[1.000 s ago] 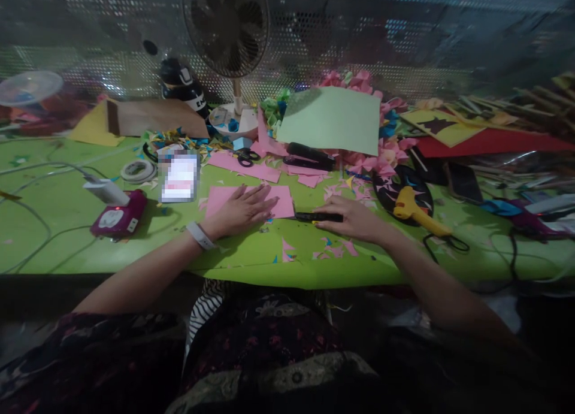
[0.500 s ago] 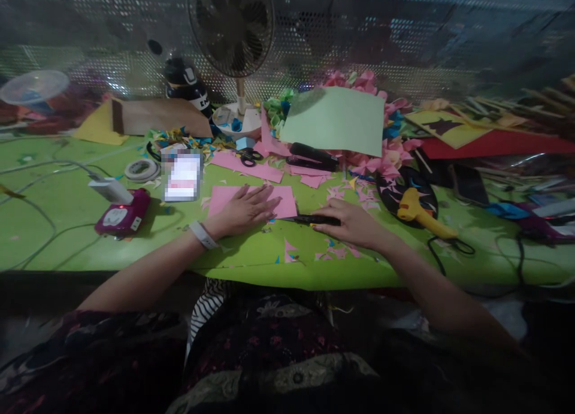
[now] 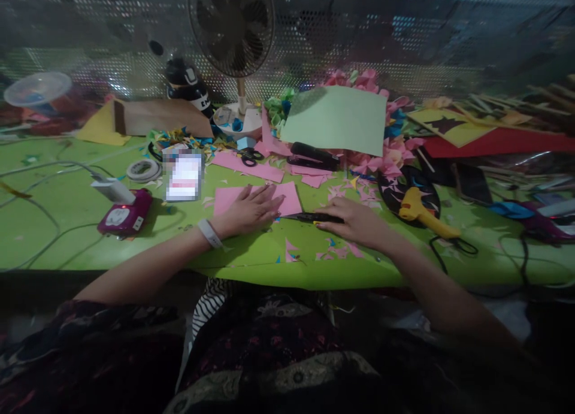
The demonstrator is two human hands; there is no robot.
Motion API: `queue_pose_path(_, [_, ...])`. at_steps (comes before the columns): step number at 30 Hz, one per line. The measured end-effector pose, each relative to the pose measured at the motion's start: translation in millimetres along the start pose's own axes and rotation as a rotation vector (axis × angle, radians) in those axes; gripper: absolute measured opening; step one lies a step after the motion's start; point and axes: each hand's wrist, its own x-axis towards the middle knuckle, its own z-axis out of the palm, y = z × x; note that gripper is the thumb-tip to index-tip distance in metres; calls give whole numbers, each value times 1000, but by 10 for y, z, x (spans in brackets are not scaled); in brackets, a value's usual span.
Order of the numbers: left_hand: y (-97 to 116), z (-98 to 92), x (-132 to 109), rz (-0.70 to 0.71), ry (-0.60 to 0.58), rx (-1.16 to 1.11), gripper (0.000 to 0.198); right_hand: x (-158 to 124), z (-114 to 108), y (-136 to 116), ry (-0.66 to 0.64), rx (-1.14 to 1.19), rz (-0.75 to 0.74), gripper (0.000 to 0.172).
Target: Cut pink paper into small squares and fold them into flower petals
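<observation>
Spread flat, my left hand [image 3: 251, 211] presses on a pink sheet of paper [image 3: 290, 197] on the green tabletop. Its palm and fingers cover the sheet's lower middle. My right hand [image 3: 348, 221] is closed around a black cutter knife [image 3: 309, 217]. The knife lies low over the table, its thin tip pointing left at the paper's lower right edge, close to my left fingertips. Whether the blade touches the paper I cannot tell. Small pink paper scraps [image 3: 291, 250] lie just in front of the hands.
Behind the paper are black scissors [image 3: 249, 157], a stapler [image 3: 313, 156] and a pale green sheet [image 3: 335, 120]. To the left lie a lit phone [image 3: 183, 177], a tape roll [image 3: 144, 170] and a purple power adapter [image 3: 126, 213]. A yellow glue gun [image 3: 424, 213] is at right.
The pink paper, my left hand and the knife in my right hand have shifted very slightly right, partly with the camera. Both hands keep their hold.
</observation>
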Motion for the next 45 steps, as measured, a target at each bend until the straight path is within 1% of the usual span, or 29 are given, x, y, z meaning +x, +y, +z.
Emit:
queue_pose_path(4, [133, -1, 144, -19, -16, -23, 61, -79, 4, 115, 31, 5, 27, 40])
queue_pose_path(7, [126, -53, 138, 9, -9, -35, 61, -127, 30, 173, 47, 9, 54, 39])
queue_pose_path(10, [-28, -131, -10, 93, 33, 14, 58, -148, 59, 185, 64, 8, 62, 39])
queue_pose_path(12, [-172, -158, -137, 147, 17, 49, 56, -147, 77, 171, 70, 1, 58, 40])
queue_pose_path(15, [-342, -137, -269, 184, -7, 62, 57, -120, 111, 124, 83, -17, 37, 39])
queue_pose_path(17, [-391, -102, -297, 186, -2, 67, 57, -80, 144, 82, 100, -31, 20, 38])
queue_pose_path(20, [-398, -67, -287, 186, 10, 65, 57, 2, 201, 22, 116, -45, -2, 36])
queue_pose_path(24, [-386, -69, -271, 183, 2, 61, 57, 85, 246, -18, 116, -29, -16, 36])
queue_pose_path(33, [-397, -59, -274, 175, 6, 40, 57, -35, 142, -55, 80, 7, -13, 35])
queue_pose_path(40, [-401, -50, -272, 176, 14, 45, 57, 124, 216, -193, 82, -44, -4, 34])
queue_pose_path(45, [-403, -37, -262, 176, 15, 40, 56, 69, 214, -192, 63, -31, -22, 36])
